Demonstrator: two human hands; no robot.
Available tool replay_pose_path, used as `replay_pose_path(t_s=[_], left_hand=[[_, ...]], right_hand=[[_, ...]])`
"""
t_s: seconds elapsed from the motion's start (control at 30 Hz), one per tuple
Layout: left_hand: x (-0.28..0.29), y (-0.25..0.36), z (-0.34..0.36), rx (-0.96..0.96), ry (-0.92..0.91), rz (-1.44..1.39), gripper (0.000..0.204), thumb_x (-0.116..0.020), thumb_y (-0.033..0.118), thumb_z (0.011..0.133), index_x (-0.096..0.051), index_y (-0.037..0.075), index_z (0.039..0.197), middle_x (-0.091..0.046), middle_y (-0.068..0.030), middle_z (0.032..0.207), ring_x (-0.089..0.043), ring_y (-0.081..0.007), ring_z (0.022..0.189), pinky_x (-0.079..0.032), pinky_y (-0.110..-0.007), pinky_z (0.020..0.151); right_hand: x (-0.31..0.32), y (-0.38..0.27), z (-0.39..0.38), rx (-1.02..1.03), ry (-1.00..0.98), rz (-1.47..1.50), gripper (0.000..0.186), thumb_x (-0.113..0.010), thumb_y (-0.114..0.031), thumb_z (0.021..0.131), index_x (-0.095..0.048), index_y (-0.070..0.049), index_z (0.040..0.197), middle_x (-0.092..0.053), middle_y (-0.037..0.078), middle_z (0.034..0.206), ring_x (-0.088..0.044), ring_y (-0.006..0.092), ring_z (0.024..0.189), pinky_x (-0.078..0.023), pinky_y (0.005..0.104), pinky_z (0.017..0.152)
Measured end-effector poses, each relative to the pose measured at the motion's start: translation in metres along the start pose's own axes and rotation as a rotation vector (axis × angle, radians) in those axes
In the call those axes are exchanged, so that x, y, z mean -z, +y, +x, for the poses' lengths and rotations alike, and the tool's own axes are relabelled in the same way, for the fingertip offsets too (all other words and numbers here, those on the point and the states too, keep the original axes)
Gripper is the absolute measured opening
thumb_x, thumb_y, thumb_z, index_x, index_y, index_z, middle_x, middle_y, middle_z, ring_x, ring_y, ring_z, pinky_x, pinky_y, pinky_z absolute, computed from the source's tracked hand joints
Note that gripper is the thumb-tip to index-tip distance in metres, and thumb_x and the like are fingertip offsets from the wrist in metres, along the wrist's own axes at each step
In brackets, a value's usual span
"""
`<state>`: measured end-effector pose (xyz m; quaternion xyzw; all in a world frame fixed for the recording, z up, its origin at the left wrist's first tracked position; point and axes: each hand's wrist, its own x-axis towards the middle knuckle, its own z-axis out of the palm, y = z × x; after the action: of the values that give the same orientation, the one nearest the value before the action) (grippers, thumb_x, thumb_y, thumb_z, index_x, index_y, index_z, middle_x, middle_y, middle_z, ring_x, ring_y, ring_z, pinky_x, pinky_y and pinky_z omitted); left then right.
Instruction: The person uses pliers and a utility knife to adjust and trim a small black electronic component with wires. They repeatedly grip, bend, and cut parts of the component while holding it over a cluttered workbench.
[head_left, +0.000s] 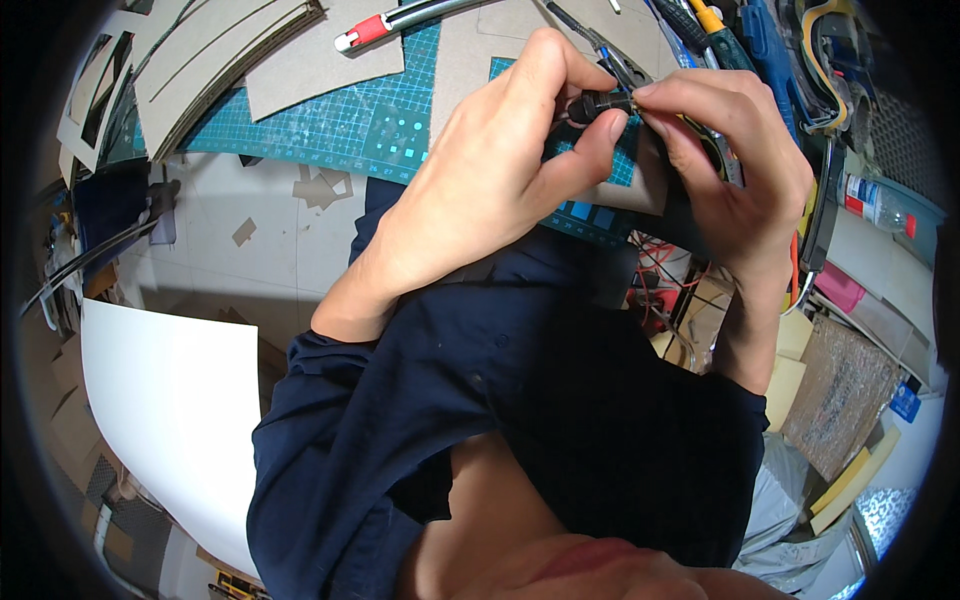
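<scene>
Small black cylindrical part (602, 106) (partly hidden), held roughly crosswise

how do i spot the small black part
Find the green cutting mat at the top. Near its right side, the left hand and right hand nearly meet. Between their fingertips sits the small black part, stubby unlike the long tools beyond.

At one o'clock, our bare left hand (500, 150) grips a small black cylindrical part (600, 106), our bare right hand (750, 150) pinching its three-o'clock end; a large, smooth white sheet (175, 410) shows at eight.
</scene>
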<state>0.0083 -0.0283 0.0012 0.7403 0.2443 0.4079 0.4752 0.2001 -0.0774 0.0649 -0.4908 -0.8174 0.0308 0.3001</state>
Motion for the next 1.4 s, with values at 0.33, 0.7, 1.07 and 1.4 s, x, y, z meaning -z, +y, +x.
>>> replay_pose_path(t_s=[0.33,0.7,1.07,1.4], left_hand=[[0.002,0.000,-0.002,0.100,-0.011,-0.039,0.019,-0.067,0.002,0.092,-0.057,0.003,0.108,-0.054,0.0024,0.074,-0.047,-0.0016,0.065,-0.037,-0.016,0.058],[0.002,0.000,0.000,0.036,-0.006,-0.007,0.018,-0.069,0.005,0.091,-0.058,0.004,0.105,-0.051,0.0028,0.071,-0.044,-0.0029,0.062,-0.033,-0.019,0.055],[0.002,-0.002,0.001,-0.022,0.019,0.040,0.017,-0.069,0.008,0.092,-0.058,0.004,0.104,-0.051,0.0022,0.070,-0.043,-0.0042,0.061,-0.034,-0.019,0.055],[0.001,-0.001,0.000,0.031,0.043,0.035,0.017,-0.069,0.008,0.092,-0.059,0.004,0.105,-0.051,0.0025,0.071,-0.043,-0.0036,0.062,-0.034,-0.019,0.055]], right_hand=[[0.003,0.001,0.003,-0.022,-0.055,0.032,0.021,-0.072,0.008,0.079,-0.068,0.001,0.098,-0.071,0.010,0.095,-0.068,0.0230,0.087,-0.051,0.0297,0.080],[0.002,0.005,0.009,0.141,-0.118,-0.087,0.025,-0.071,0.004,0.080,-0.066,-0.003,0.103,-0.069,0.010,0.099,-0.065,0.0240,0.084,-0.045,0.0309,0.074],[-0.002,0.016,0.009,0.219,-0.190,-0.108,0.021,-0.066,-0.004,0.087,-0.064,-0.003,0.108,-0.068,0.012,0.106,-0.065,0.0285,0.096,-0.048,0.0335,0.082],[0.002,0.022,-0.008,0.081,-0.008,0.145,0.030,-0.068,-0.002,0.089,-0.061,-0.001,0.117,-0.065,0.016,0.121,-0.063,0.0256,0.109,-0.049,0.0355,0.091]])
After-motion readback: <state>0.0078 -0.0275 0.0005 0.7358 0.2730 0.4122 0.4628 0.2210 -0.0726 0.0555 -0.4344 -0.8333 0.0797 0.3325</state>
